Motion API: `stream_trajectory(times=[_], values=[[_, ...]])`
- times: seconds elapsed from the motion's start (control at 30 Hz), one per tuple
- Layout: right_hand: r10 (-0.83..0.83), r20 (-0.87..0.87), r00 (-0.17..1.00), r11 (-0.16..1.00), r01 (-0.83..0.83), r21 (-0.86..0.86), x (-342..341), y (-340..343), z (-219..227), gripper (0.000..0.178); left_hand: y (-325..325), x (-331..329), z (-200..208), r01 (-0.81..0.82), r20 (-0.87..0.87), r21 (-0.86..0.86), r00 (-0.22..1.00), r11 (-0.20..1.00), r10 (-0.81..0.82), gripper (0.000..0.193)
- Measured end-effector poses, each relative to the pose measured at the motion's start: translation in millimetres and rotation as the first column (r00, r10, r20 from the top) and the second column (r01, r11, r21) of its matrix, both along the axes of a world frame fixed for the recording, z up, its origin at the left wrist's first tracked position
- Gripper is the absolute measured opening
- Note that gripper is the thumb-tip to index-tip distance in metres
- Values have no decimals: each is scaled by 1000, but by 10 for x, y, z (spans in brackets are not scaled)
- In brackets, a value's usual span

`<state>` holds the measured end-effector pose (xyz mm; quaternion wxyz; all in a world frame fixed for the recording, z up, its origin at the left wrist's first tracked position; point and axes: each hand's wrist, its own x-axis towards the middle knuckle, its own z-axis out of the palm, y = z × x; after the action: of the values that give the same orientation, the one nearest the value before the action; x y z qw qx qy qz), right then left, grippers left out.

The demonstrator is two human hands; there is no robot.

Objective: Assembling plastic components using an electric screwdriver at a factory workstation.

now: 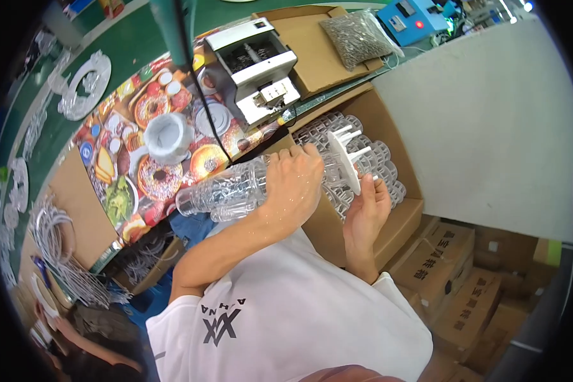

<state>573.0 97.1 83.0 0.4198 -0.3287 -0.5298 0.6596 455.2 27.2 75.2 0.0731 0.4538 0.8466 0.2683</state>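
My left hand (293, 181) is closed round a long clear plastic cylinder (226, 191) that lies across in front of my white shirt. My right hand (368, 207) pinches the lower edge of a white round disc (345, 162) with several short pegs on its right face. The disc stands at the cylinder's right end; whether the two are joined, I cannot tell. Just behind and below the disc, an open cardboard box (398, 153) holds many clear ribbed plastic pieces (382, 153).
A white-and-black machine (251, 57) stands on the food-print tabletop, near a grey-white bowl (168, 137). A bag of small pellets (356, 38) lies in a cardboard tray. Blue device (413, 19) behind; stacked cartons (439, 261) at right; bundled white cables (57, 235) and another person's arm (92, 344) at left.
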Motion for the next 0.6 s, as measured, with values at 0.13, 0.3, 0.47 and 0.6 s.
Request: stream_trajectory(times=[0.13, 0.3, 0.47, 0.6], values=[[-2, 50, 999, 999, 0, 45, -20, -9, 4, 17, 13, -13, -36, -31, -45, 8, 998, 999, 32, 17], [-1, 132, 991, 999, -6, 54, -90, -44, 27, 18, -9, -36, -91, -69, -84, -42, 994, 997, 65, 20], [22, 174, 985, 992, -44, 121, -107, -14, 50, 18, -41, -51, -47, -82, -54, -55, 995, 995, 79, 19], [51, 254, 966, 961, -117, 252, -81, -26, 45, 21, -86, -90, -83, -39, 75, 46, 997, 998, 36, 20]])
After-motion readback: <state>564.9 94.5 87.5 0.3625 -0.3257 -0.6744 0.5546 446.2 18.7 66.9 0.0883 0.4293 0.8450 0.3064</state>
